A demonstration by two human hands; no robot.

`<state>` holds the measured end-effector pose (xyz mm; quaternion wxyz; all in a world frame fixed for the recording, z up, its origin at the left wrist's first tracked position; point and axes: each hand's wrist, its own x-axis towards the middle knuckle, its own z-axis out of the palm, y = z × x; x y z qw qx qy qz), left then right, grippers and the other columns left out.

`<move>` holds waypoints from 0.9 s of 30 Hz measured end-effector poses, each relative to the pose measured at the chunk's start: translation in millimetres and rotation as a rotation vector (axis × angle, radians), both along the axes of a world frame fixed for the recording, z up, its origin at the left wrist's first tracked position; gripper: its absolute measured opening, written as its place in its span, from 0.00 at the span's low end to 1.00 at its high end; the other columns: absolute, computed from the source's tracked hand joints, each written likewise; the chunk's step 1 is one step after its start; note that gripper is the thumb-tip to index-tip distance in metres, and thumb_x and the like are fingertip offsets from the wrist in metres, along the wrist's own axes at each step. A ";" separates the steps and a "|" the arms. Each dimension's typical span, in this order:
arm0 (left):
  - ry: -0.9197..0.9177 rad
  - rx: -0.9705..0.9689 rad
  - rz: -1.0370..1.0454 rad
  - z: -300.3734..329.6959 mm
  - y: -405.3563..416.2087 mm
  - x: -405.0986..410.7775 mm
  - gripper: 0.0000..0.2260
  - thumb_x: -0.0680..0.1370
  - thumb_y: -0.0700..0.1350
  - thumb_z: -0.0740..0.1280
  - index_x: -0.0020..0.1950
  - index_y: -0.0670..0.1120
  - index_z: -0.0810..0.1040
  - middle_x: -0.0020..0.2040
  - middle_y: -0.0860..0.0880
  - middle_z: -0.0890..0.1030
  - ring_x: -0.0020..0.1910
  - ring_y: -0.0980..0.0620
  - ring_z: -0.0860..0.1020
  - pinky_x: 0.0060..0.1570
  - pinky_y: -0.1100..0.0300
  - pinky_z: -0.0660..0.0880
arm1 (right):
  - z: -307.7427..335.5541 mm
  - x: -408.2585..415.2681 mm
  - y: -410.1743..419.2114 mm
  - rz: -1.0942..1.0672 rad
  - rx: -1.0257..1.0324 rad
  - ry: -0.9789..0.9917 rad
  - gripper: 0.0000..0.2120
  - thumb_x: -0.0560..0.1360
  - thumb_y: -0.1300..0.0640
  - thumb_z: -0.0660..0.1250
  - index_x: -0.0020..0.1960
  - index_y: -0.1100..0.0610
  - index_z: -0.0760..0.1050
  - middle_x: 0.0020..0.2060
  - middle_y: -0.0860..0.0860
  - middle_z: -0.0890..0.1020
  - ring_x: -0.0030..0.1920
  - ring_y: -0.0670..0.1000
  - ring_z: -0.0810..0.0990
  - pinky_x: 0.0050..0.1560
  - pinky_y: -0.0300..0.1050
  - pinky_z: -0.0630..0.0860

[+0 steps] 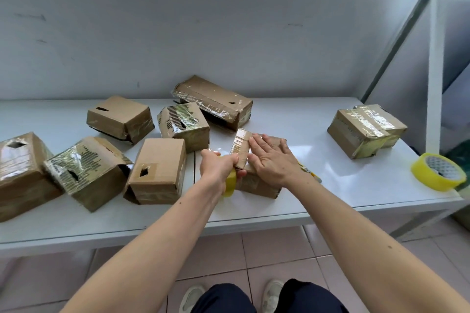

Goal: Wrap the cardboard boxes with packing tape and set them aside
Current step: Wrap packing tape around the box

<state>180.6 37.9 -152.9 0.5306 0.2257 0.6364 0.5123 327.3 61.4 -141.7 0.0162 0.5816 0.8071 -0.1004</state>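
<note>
Eight cardboard boxes (157,170), perhaps nine, two tape rolls (438,171)

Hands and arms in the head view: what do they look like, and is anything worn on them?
Both arms are bare from the lower frame edge to the wrists, with no sleeves in view. The left hand and right hand wear no gloves, and no rings, watch or bracelets show. A few small dark moles dot both forearms.

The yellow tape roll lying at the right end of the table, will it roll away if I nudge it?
Probably not: the yellow tape roll lies flat on its side. Nudged, it would likely slide on the glossy white table, toward the nearby edge.
</note>
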 end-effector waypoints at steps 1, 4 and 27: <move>-0.002 -0.002 -0.007 -0.1 -1.5 -0.1 0.19 0.73 0.35 0.73 0.52 0.46 0.64 0.57 0.34 0.78 0.27 0.43 0.81 0.28 0.55 0.78 | 2.2 -0.2 1.1 -0.002 -0.011 -0.016 0.27 0.84 0.43 0.42 0.81 0.49 0.44 0.80 0.44 0.44 0.79 0.45 0.40 0.77 0.57 0.36; -0.029 -0.004 -0.037 0.4 -4.7 0.5 0.20 0.73 0.35 0.73 0.56 0.44 0.64 0.58 0.33 0.78 0.27 0.43 0.82 0.31 0.53 0.79 | 1.2 -7.1 0.3 -0.132 -0.029 0.039 0.27 0.84 0.44 0.42 0.81 0.49 0.45 0.80 0.44 0.44 0.79 0.47 0.40 0.77 0.58 0.34; -0.027 0.090 -0.430 89.9 -108.0 -7.7 0.13 0.75 0.30 0.69 0.57 0.39 0.73 0.38 0.40 0.83 0.30 0.47 0.82 0.34 0.56 0.80 | 72.3 -30.6 -65.3 -0.067 -0.045 0.900 0.11 0.73 0.56 0.76 0.33 0.49 0.79 0.30 0.46 0.81 0.32 0.44 0.76 0.38 0.45 0.75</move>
